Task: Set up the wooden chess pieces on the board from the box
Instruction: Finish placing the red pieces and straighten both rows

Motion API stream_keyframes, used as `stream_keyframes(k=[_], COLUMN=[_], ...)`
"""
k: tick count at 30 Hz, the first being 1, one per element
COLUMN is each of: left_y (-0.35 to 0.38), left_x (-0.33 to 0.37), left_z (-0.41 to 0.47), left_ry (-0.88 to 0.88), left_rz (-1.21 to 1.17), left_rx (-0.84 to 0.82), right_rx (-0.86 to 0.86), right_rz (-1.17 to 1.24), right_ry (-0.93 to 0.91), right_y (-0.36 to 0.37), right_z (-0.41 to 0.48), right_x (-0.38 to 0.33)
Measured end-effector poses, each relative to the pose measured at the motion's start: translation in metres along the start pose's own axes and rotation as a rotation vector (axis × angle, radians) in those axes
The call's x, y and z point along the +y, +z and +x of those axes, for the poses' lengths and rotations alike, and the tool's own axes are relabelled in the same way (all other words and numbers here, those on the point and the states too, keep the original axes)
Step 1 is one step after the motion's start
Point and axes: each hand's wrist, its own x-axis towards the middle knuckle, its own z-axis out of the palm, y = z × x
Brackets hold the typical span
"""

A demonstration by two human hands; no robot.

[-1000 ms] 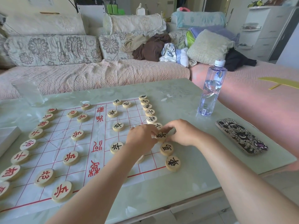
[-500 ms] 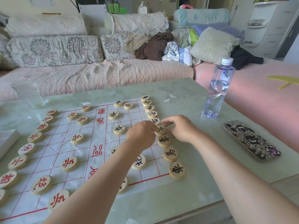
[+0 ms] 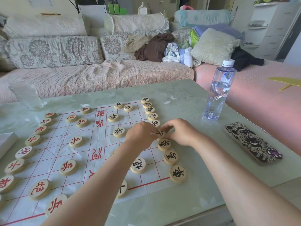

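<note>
Wooden chess pieces [image 3: 68, 167] line the board [image 3: 53, 150] on the desk [image 3: 195, 193], red down the left edge, black down the right. Head view: left hand [image 3: 140, 137] and right hand [image 3: 180, 132] meet on one black piece [image 3: 160, 134] in the right column, fingers of both curled, pinching it.

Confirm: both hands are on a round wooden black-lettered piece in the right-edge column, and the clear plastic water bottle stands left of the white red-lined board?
Wrong side: the head view shows the clear plastic water bottle right of the board. The left hand and right hand are indeed on the round wooden black-lettered piece.
</note>
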Motion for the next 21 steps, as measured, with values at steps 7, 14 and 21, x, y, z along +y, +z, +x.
stream_keyframes(k=[7,14,21], left_y=[0.001,-0.011,-0.008], left_x=[-0.003,-0.013,-0.012], left_z=[0.002,0.011,0.037], left_ry=[0.014,-0.003,-0.058], left_rz=[0.014,0.034,0.063], left_rx=[0.001,0.057,0.035], right_rx=[-0.005,0.021,0.093], right_rz=[0.015,-0.03,-0.002], right_ry=[-0.005,0.043,0.043], right_y=[-0.001,-0.004,0.005], right_z=[0.001,0.013,0.036], right_x=[0.0,0.003,-0.007])
